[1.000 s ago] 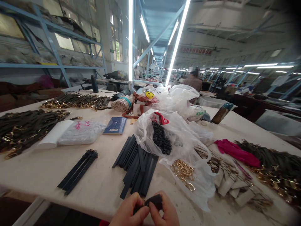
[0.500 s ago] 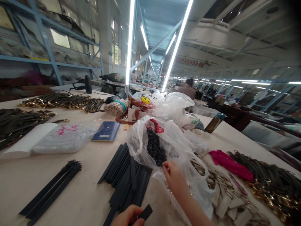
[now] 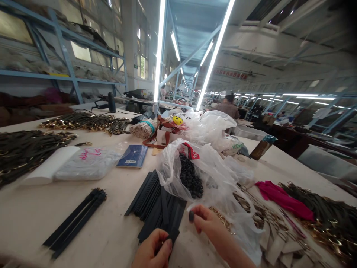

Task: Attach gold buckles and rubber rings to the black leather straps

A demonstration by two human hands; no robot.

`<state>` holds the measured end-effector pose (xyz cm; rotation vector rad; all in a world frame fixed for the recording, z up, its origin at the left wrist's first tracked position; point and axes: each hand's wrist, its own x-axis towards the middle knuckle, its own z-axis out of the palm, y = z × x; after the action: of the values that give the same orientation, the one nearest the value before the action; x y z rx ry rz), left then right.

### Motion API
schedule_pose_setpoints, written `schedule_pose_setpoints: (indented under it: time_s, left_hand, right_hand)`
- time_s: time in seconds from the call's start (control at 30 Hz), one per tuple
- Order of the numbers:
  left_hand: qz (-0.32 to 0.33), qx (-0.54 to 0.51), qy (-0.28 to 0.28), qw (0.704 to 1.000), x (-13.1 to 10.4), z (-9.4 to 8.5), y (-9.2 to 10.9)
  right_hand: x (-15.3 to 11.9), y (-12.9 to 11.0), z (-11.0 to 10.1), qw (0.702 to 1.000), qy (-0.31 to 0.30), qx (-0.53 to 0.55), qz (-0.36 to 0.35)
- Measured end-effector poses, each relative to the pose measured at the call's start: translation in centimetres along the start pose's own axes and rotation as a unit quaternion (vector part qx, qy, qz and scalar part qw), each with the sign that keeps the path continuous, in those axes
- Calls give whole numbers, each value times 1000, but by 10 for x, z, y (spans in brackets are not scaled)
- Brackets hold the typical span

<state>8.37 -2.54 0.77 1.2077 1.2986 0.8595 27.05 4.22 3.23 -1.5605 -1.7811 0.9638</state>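
Fingertips of my right hand (image 3: 208,223) pinch a small black piece (image 3: 191,216), while my left hand (image 3: 154,247) pinches a flat black strip (image 3: 174,235) at the near end of a pile of dark flat strips (image 3: 145,197). Piece and strip are apart, so I judge them unjoined. At left, a few long black straps (image 3: 76,223) with bulky far ends look worked; many plain strips lie in the pile. Beyond, small black loops (image 3: 191,180) fill a translucent white plastic bag (image 3: 169,171). Cream tabletop (image 3: 111,230) between straps and pile gives sideways room; at right, the bag's crumpled edge and gold metal fittings (image 3: 220,217) crowd my right hand.
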Motion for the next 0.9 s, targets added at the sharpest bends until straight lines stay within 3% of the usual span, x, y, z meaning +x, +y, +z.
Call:
schedule_pose_setpoints:
  time_s: [0.1,0.17,0.33,0.47,0.6,0.8,0.9]
  left_hand:
    - [-2,-22,2,1000,-7,2,5]
    - [2,-19,-7,1000,-13,3,5]
    - [6,57,4,998,-23,2,-2]
    - [5,107,-26,994,-24,2,-4]
    - [-9,133,-49,990,-27,-2,-2]
    - [-35,134,-92,986,-31,-5,1]
    - [-33,112,-63,991,-33,0,2]
  right_hand:
    - [-28,-17,20,966,-106,231,46]
    - [-38,-18,32,948,-131,281,74]
    - [-49,-4,44,949,-143,275,57]
    - [-60,4,46,961,-111,251,29]
    - [-68,11,52,958,-128,255,23]
    - [-74,15,53,968,-156,198,-23]
    - [-75,13,55,970,-149,185,-42]
